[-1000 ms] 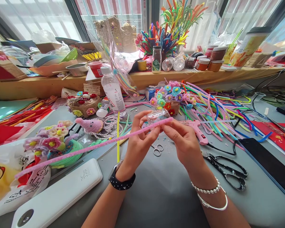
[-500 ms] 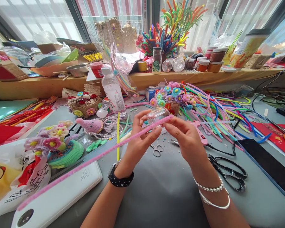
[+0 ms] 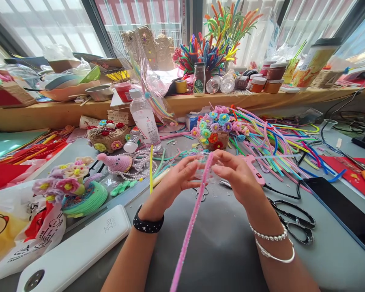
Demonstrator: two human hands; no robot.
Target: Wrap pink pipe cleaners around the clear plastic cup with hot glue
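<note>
My left hand (image 3: 174, 182) and my right hand (image 3: 236, 177) meet over the grey table (image 3: 219, 247), fingers closed round a small clear glass jar (image 3: 204, 170) that is mostly hidden between them. A long pink pipe cleaner (image 3: 191, 225) is pinched at the jar and hangs straight down toward me between my forearms. A black watch is on my left wrist, silver bracelets on my right. Small scissors (image 3: 202, 192) lie just under my hands.
Large black scissors (image 3: 295, 224), a pink glue gun (image 3: 254, 168) and a phone (image 3: 343, 211) lie to the right. A heap of coloured pipe cleaners (image 3: 273, 136), flower baskets (image 3: 214, 132), a water bottle (image 3: 144, 119) and a white power bank (image 3: 73, 251) surround the work spot.
The pink pipe cleaner's long free end swung from far left across the table to hanging straight toward me. Both hands dropped slightly and closed tighter round the jar.
</note>
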